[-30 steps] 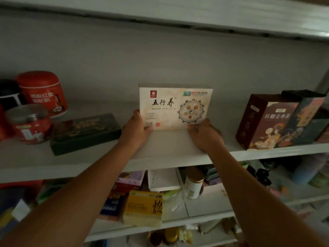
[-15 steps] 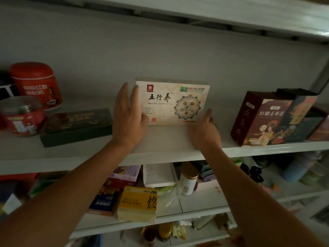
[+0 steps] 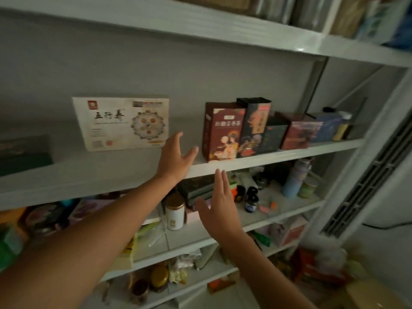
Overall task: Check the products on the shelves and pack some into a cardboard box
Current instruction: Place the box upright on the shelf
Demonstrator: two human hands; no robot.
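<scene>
Though near left hand, maroon box

Flat box left of upright cartons

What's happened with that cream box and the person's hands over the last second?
Both hands let go of the cream box. The left hand moved right and now hovers open between it and the dark red box; the right hand dropped below the shelf edge, also open. The cream box stayed upright on the shelf; the dark red box did not move.
</scene>
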